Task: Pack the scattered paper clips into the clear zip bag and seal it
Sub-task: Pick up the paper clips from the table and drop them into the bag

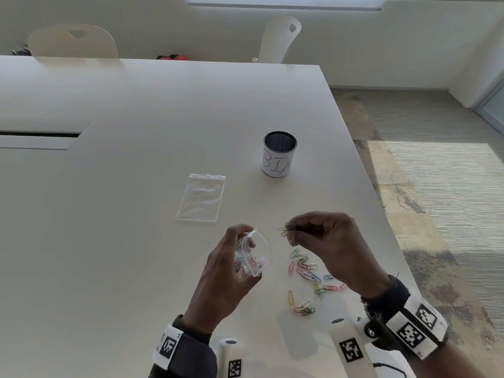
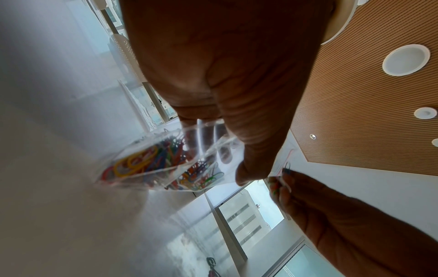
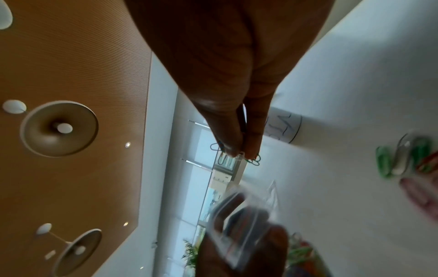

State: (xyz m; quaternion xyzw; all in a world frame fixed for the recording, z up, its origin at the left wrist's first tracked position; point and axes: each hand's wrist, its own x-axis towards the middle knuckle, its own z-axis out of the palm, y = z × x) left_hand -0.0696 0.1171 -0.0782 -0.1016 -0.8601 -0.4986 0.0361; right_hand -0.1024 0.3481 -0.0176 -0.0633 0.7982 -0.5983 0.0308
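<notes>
Clips (image 1: 285,230), a few, are pinched in the right hand (image 1: 327,246) just right of the bag (image 1: 252,255), at lower centre of the head view. Left hand (image 1: 226,271) grips that bag, mouth open, coloured clips inside. More clips (image 1: 308,279) lie scattered on the desk (image 1: 136,214) under the right hand. Above, a flat bag (image 1: 201,197) and a cup (image 1: 279,154).

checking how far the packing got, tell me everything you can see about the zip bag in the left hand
The zip bag is small, of clear, thin, crinkled plastic. The left hand grips it above the table, mouth up and spread open, not sealed. Mixed-colour paper clips fill its lower part. The right hand pinches more clips beside its mouth, apart from it.
</notes>
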